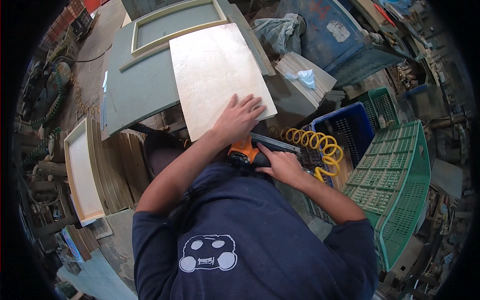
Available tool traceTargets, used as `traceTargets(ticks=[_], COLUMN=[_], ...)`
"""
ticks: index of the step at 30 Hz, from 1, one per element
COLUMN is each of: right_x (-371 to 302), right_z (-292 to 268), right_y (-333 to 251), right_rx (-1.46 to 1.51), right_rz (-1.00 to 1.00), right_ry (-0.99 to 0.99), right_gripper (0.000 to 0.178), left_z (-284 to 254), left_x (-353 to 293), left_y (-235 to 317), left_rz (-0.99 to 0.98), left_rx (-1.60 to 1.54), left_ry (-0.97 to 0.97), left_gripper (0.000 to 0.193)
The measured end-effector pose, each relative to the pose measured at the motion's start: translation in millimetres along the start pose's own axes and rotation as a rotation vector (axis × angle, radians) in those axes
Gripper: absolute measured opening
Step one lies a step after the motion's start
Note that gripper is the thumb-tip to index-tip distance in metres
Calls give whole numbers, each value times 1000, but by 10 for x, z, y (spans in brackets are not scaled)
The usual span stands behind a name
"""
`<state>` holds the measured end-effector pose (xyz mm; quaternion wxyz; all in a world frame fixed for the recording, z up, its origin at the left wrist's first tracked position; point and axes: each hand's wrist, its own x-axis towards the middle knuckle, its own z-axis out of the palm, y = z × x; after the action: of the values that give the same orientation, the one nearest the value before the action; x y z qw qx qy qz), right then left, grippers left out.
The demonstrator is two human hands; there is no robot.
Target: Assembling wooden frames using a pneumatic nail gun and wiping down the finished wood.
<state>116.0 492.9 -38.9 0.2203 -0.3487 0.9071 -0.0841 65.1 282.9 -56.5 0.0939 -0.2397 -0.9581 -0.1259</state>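
A pale, thin wooden panel (215,70) lies at a slant in front of me, its near end reaching over the edge of the grey work table (142,95). My left hand (241,116) rests flat on the panel's near right corner, fingers spread. Just below it, my right hand (282,164) is wrapped round the dark handle of an orange and black air stapler or nailer (245,149). The tool sits close to my body, its long metal magazine pointing right. Its nose is hidden near my left wrist.
An open wooden frame (177,25) lies at the table's far side. Stacked frames (85,172) stand at left. A coiled yellow air hose (332,150), a blue crate (367,120), green crates (387,170) and a stack of thin boards (312,87) are on the right.
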Motion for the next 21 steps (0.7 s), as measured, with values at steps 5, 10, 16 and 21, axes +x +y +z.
traceTargets(ticks=[5,10,16,21], right_x=[-27,-47,-30,-29], right_z=[398,567,549,573], right_y=[-35,-7,36,61], right_rx=[17,140,180,200], right_rz=[53,42,47,48], right_ry=[99,172,177,186], right_gripper=[77,78,77,76], left_z=[85,128,185,223], left_x=[361,404,410,405], left_y=[25,-4,20,62], left_rz=[93,123,158,202], left_rx=[-45,-63,29,57], left_ry=[-55,-125,-150,-119], left_gripper=[51,51,47,40])
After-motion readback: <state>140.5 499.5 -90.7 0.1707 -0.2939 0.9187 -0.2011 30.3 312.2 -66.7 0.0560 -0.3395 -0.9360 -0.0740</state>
